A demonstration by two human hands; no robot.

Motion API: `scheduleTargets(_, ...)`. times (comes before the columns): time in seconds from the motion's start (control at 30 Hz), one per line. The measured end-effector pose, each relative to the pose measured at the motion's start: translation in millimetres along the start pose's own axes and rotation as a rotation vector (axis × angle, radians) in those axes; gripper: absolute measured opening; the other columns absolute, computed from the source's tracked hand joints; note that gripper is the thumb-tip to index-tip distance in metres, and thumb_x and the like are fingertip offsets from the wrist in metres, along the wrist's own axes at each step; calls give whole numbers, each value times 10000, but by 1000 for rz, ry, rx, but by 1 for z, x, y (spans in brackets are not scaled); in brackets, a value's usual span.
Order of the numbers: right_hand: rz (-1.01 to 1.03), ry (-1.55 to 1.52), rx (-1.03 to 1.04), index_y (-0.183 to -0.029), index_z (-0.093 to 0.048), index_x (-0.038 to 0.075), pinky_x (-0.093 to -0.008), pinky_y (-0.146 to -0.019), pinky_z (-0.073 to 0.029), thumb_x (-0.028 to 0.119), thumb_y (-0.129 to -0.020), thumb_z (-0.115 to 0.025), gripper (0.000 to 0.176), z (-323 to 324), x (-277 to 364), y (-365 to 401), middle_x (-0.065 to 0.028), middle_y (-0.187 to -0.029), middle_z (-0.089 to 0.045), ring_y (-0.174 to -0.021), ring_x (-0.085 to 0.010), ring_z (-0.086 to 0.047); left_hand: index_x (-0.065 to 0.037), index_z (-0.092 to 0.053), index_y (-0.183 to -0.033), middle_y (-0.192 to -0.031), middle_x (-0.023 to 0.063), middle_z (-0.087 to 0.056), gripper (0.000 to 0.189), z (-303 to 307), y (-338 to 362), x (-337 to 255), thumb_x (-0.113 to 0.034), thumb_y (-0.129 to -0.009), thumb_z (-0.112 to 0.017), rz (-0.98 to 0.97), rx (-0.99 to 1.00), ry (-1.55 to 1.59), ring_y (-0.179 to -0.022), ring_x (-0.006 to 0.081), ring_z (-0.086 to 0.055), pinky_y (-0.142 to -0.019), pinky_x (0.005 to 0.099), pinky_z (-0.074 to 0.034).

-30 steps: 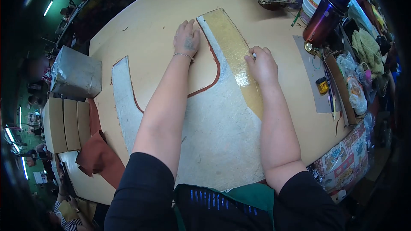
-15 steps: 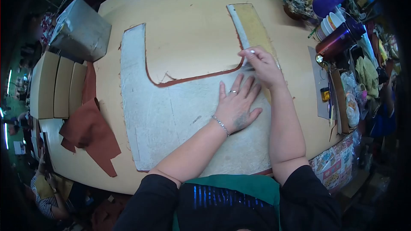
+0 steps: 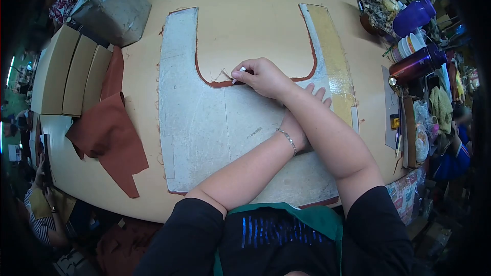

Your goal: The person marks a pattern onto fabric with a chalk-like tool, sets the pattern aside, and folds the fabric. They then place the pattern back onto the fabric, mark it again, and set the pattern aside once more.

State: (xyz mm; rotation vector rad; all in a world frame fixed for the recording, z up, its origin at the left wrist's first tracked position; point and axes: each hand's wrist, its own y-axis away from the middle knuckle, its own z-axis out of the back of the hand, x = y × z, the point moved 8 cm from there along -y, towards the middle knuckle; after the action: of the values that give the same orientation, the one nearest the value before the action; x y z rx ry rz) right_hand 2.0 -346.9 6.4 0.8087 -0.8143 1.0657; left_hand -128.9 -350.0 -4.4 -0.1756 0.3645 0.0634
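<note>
A large grey-white U-shaped template (image 3: pixel 197 117), with a yellow strip (image 3: pixel 327 46) on its right arm, lies on the table. Reddish-brown material (image 3: pixel 221 85) shows along its inner edge and at other borders. My right hand (image 3: pixel 261 75) pinches a slim white pen-like marker (image 3: pixel 243 69), its tip at the lower inner edge of the cutout. Beneath my right forearm, my left hand (image 3: pixel 291 121) rests flat on the template; its fingers stick out past the forearm, the rest partly hidden.
Reddish-brown scraps (image 3: pixel 110 133) lie at left, beside cardboard boxes (image 3: pixel 56 71) and a metal box (image 3: pixel 115 7). At right are a purple bottle (image 3: pixel 417 64), cups (image 3: pixel 409 46) and a narrow tray (image 3: pixel 409 133) of oddments. Another person's arm (image 3: pixel 53 209) shows at lower left.
My right hand has moved left along the cutout's inner edge with the marker, and its forearm now crosses over my left hand. The view has shifted, while my left hand stays on the template.
</note>
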Motion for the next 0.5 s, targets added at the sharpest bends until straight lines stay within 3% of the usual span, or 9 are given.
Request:
scheduleTargets(0.07,-11,19,7,-857,-630,13,-263,-634,-427,220,-841,-548,224,-3,-2,-1,-70,-713,-610,-654,-118,-520,-90,-298,-1309,-1383,153,-221,631,-1,0,0,-427,-784,-395,-4,-1,-18,-1277,373,-164,-1022,488,-155)
scheduleTargets(0.23,237,333,-154,-796,-602,-4,-292,-651,-438,208,-848,-522,232,27,-5,18,-110,-745,-603,-688,-191,-561,-86,-305,-1304,-1371,144,-244,620,12,1,-2,-449,-807,-382,50,0,53,-1282,348,-160,-1008,537,-132)
scheduleTargets(0.27,292,420,-204,-785,-593,-6,-296,-654,-439,208,-851,-516,237,41,-8,26,-115,-750,-600,-692,-204,-565,-88,-306,-1303,-1371,133,-244,618,10,2,-2,-448,-808,-390,79,101,79,-1285,335,-157,-997,560,-125)
scheduleTargets(0.33,84,291,-163,-789,-585,-9,-335,-658,-437,236,-838,-519,258,74,-38,42,-152,-758,-593,-703,-259,-570,-92,-307,-1302,-1370,112,-243,615,3,5,0,-447,-810,-407,137,303,124,-1290,307,-150,-975,604,-112)
scheduleTargets(0.4,-65,257,-161,-790,-578,-13,-360,-664,-435,250,-834,-516,274,104,-57,54,-176,-764,-589,-714,-295,-570,-129,-307,-1305,-1394,72,-188,602,14,4,-1,-441,-806,-431,133,98,103,-1310,264,-88,-957,637,-109)
scheduleTargets(0.5,-143,432,-184,-801,-577,-14,-384,-685,-428,262,-838,-503,287,142,-76,53,-191,-780,-591,-745,-325,-566,-144,-298,-1314,-1407,67,-166,596,7,5,-2,-439,-812,-426,116,111,67,-1314,258,-73,-958,636,-109)
